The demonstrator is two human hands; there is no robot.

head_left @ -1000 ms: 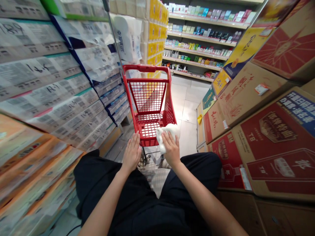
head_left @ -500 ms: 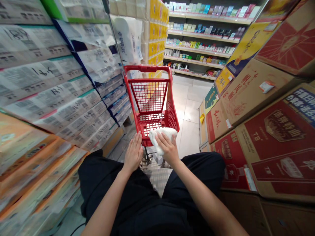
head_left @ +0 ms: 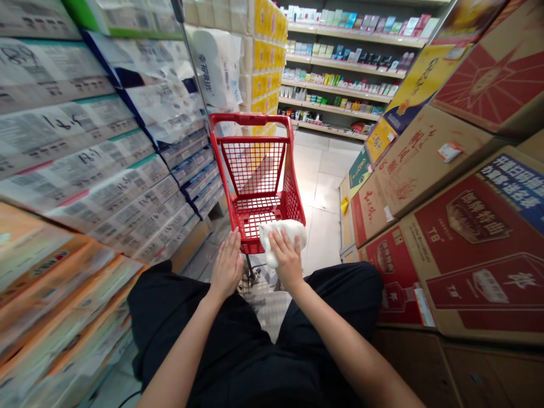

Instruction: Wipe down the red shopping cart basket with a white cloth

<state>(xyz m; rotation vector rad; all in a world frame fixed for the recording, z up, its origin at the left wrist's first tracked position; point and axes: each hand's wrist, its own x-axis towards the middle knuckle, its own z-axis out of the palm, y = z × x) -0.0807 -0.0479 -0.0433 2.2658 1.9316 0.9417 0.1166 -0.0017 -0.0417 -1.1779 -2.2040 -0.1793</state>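
A small red wire shopping cart [head_left: 254,164] stands upright in front of me, its near rim close to my lap. My left hand [head_left: 227,265] lies flat against the near left edge of the cart, fingers straight. My right hand [head_left: 287,259] presses a crumpled white cloth [head_left: 280,238] onto the near right rim. The cloth hangs partly over the rim and covers part of the cart's wire floor. The cart's lower frame and wheels are mostly hidden behind my hands and legs.
Wrapped packs of paper goods [head_left: 85,141] are stacked high on the left, and printed cardboard cartons [head_left: 467,238] on the right. A tiled floor [head_left: 321,226] runs between them to shelves of small boxed goods [head_left: 340,68]. My dark trousers [head_left: 238,351] fill the bottom.
The white cloth and my right hand have shifted slightly left along the cart's near rim. My left hand stays against the cart.
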